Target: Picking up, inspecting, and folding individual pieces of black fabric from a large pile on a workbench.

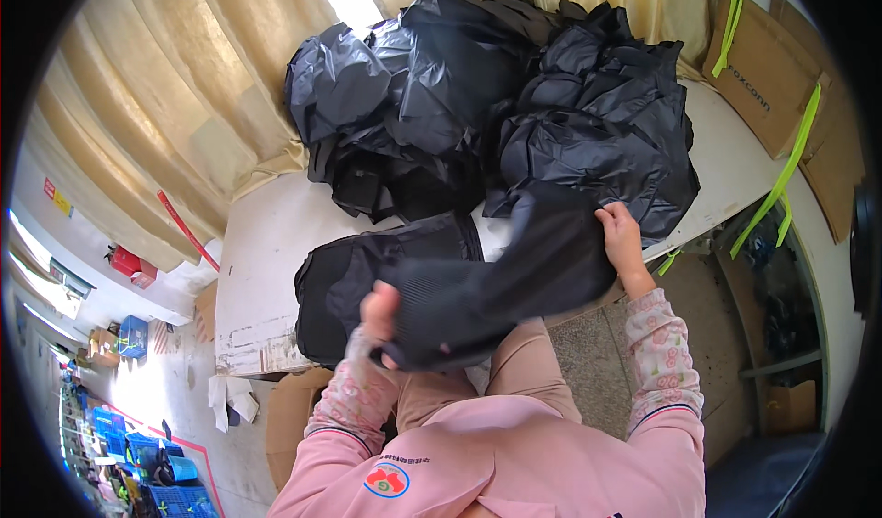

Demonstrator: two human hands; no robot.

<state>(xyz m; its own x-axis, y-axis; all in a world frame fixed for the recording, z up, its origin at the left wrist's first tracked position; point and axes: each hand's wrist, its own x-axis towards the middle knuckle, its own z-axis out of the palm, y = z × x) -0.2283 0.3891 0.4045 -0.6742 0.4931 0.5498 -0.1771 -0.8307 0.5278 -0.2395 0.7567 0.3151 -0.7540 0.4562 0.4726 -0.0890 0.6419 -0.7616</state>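
Between my two hands stretches a black fabric piece [542, 265], with a ribbed patch toward its left end and a smear of motion there. My right hand [625, 241] pinches its upper right edge, thumb on top. At the other end, my left hand [378, 314] is blurred but closed around the left edge. Under and behind the left hand lies a flat stack of similar black pieces [323, 284] at the table's front. Two loose heaps of crumpled, shiny black fabric, the left heap [395, 86] and the right heap [597, 151], rise beyond it.
All of this is on a white table [262, 270], backed by a beige curtain [184, 86]. Cardboard sheets [767, 86] with green straps lean at the right. An open cardboard box [289, 417] stands below the table's front left. Blue crates [138, 449] line the far left floor.
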